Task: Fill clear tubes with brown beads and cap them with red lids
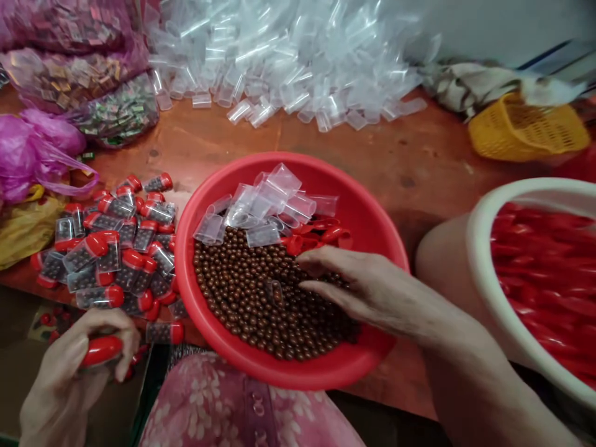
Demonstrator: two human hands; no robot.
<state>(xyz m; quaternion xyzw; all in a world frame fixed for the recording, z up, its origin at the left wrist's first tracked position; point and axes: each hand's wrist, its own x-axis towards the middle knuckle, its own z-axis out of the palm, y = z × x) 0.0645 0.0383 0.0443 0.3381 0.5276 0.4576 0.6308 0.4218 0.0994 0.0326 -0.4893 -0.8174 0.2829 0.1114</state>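
My left hand (77,366), at the lower left, is closed around a container with a red cap (102,351), just below a pile of filled, red-capped clear containers (116,248). Over the right part of a red basin (223,357) is my right hand (344,282), its thumb and fingers apart and nothing seen between them. Brown beads (261,298) cover much of the basin's floor. Clear plastic tubes (279,192) lie on their far side, with several red caps (319,236) beside them, close to my right fingertips.
A large heap of clear tubes (298,62) spreads along the table's back. Bags of small pieces (69,74) and a pink bag (41,149) sit at left. At right are a white bucket (482,242) of red caps and a yellow basket (526,133).
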